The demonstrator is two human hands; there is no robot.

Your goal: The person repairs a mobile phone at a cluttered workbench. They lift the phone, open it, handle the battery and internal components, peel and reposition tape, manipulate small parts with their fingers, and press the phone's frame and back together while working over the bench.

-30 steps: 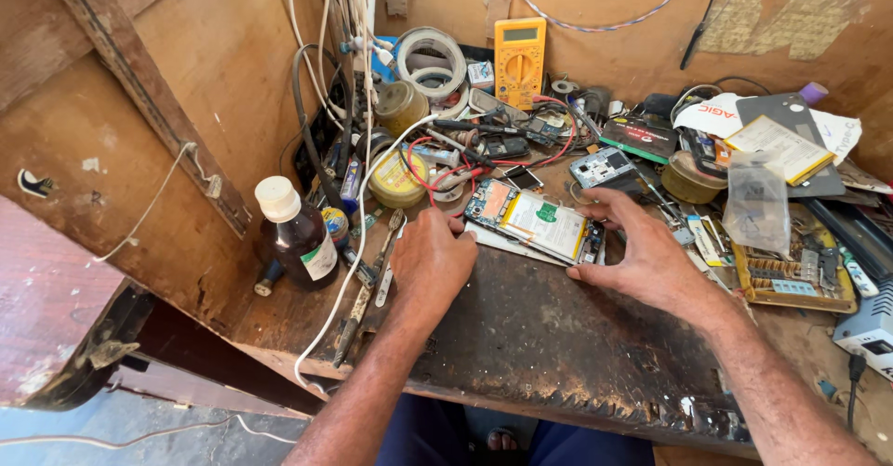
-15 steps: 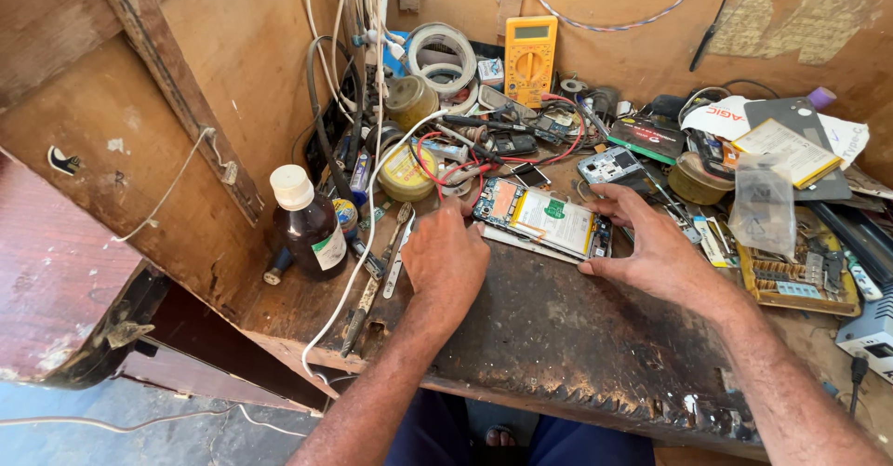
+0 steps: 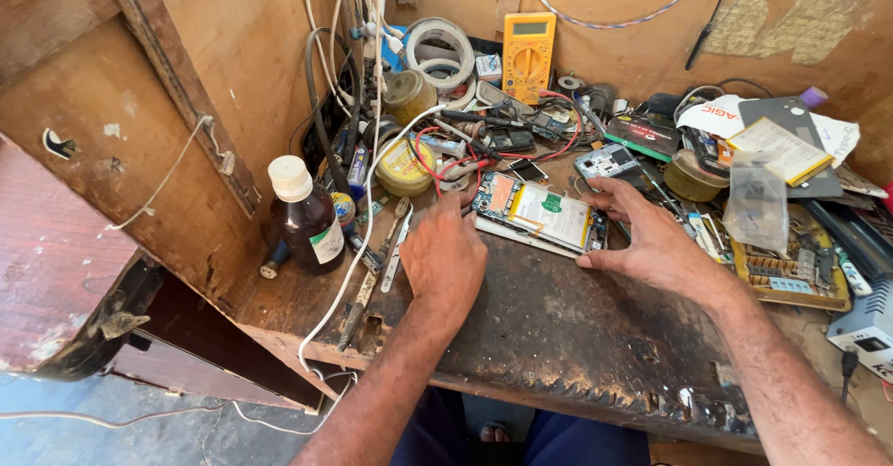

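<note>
An opened phone, back cover off so its battery and circuit board show, lies flat on the dark, scorched wooden bench. My left hand rests palm down at its left end, fingertips touching the phone's near corner. My right hand is spread at its right end, thumb against the near edge and fingers over the far right corner. Neither hand lifts the phone; both steady it on the bench.
A brown bottle with a white cap stands left. Tweezers and a screwdriver lie beside a white cable. Behind are a yellow multimeter, tape rolls, a solder tin, loose boards, a clear bag and a parts tray.
Both hands stay on the opened phone. The view has shifted slightly, so the bench appears a little lower and further right. The phone has not moved.
</note>
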